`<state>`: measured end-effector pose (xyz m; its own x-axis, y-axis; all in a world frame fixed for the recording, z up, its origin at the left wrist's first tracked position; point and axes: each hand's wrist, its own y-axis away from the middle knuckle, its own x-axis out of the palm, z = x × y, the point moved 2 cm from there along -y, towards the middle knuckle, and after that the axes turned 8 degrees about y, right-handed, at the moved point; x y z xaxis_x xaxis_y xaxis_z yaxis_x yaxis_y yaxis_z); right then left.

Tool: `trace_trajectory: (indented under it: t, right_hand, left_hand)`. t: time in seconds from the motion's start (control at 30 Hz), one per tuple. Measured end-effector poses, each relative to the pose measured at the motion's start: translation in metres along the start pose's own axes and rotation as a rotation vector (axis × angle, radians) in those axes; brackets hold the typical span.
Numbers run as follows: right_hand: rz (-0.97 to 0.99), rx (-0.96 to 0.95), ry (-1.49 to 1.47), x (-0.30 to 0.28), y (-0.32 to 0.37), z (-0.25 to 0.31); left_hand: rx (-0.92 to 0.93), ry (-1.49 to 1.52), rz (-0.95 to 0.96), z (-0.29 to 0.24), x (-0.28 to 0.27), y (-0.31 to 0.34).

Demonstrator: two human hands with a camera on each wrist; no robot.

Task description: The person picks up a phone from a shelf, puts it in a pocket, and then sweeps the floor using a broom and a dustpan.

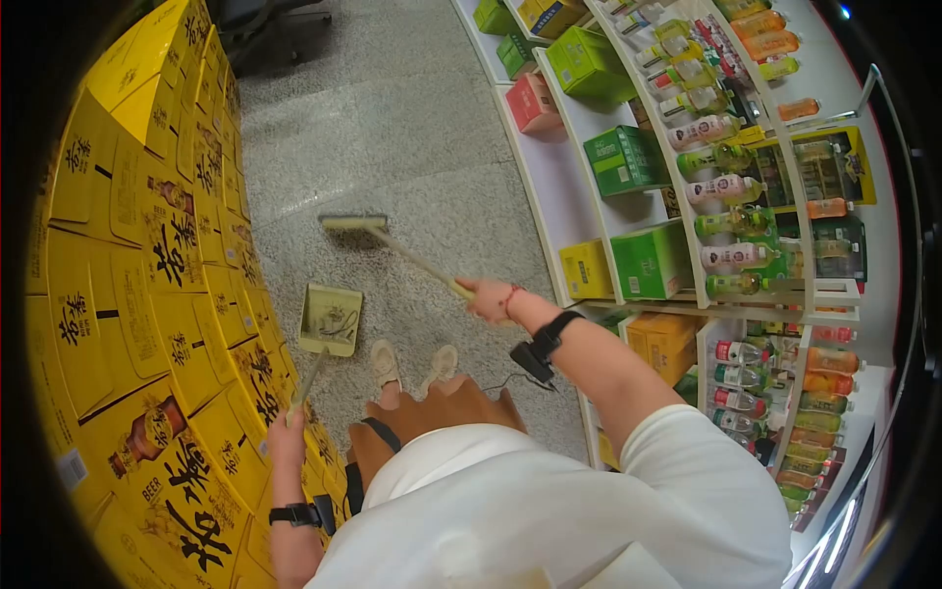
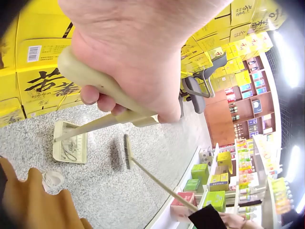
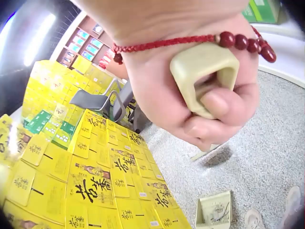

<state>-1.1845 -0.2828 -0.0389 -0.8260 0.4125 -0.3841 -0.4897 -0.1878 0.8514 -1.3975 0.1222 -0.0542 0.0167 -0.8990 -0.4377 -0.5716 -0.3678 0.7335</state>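
My left hand (image 1: 287,444) grips the handle (image 2: 102,86) of a pale green dustpan (image 1: 331,319), which lies on the floor near the yellow cartons with some dark, stringy debris in its pan. In my right hand (image 1: 488,299) is the end of the broom's handle (image 1: 422,263); the right wrist view shows the fingers curled round its looped end (image 3: 202,71). The broom head (image 1: 354,223) rests on the floor beyond the dustpan, apart from it. In the left wrist view the dustpan (image 2: 70,143) and broom head (image 2: 127,151) both show.
Stacked yellow cartons (image 1: 147,294) line the left side. Along the right stand white shelves (image 1: 543,187) with bottles and boxes. An office chair (image 2: 195,95) is farther off. My shoes (image 1: 386,363) are just right of the dustpan, and a dark cable (image 1: 530,381) lies on the floor.
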Motion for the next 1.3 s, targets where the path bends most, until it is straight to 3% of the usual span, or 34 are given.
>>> trace_trajectory:
  t: [0.1, 0.2, 0.23, 0.3, 0.37, 0.47, 0.5, 0.57, 0.63, 0.67, 0.73, 0.83, 0.9, 1.03, 1.2, 1.3]
  right_hand:
    - [-0.044, 0.038, -0.004, -0.014, -0.021, 0.046]
    - [-0.135, 0.058, 0.024, 0.017, -0.080, 0.053]
    - [-0.135, 0.056, 0.026, 0.027, -0.087, 0.061]
    - [-0.068, 0.042, 0.383, 0.053, -0.091, 0.070]
    - [0.074, -0.047, 0.379, 0.081, -0.087, 0.059]
    - [0.113, -0.127, 0.593, 0.117, -0.064, 0.042]
    - [0.153, -0.086, 0.462, 0.118, -0.046, 0.041]
    - [0.239, -0.093, 0.319, 0.117, -0.017, 0.036]
    - [0.344, -0.113, 0.394, 0.094, 0.013, 0.051]
    - [0.367, 0.010, 0.382, 0.089, 0.012, 0.043]
    - [0.349, 0.068, 0.267, 0.064, 0.046, 0.066]
    - [0.265, 0.071, 0.179, 0.044, 0.050, 0.065]
    - [0.191, 0.025, 0.287, 0.034, 0.030, 0.071]
    - [0.083, -0.024, 0.150, 0.030, -0.029, 0.110]
    - [0.041, -0.061, 0.107, 0.078, -0.081, 0.168]
    - [0.074, -0.021, 0.195, 0.119, -0.120, 0.147]
  left_hand:
    - [-0.048, 0.083, -0.031, -0.001, -0.004, 0.019]
    - [0.030, 0.153, -0.102, 0.049, -0.004, 0.006]
    - [0.029, 0.155, -0.104, 0.043, -0.005, 0.011]
    - [-0.099, 0.220, -0.047, 0.038, -0.008, 0.023]
    - [-0.090, 0.178, -0.057, 0.047, -0.009, 0.023]
    - [-0.097, 0.178, -0.083, 0.051, -0.005, 0.022]
    - [-0.118, 0.205, -0.103, 0.055, -0.006, 0.024]
    - [0.064, 0.122, -0.189, 0.113, 0.002, -0.006]
    - [0.022, 0.128, -0.108, 0.045, -0.009, 0.032]
    - [-0.087, 0.056, -0.091, 0.051, -0.010, 0.029]
    - [0.087, -0.124, -0.218, 0.070, -0.007, 0.025]
    - [0.097, -0.084, -0.286, 0.058, -0.010, 0.040]
    - [-0.004, 0.062, -0.131, 0.056, -0.012, 0.050]
    - [-0.048, 0.067, -0.198, 0.085, -0.007, 0.057]
    - [-0.144, 0.267, -0.216, 0.116, 0.006, 0.076]
    - [-0.313, 0.302, -0.124, 0.106, 0.001, 0.090]
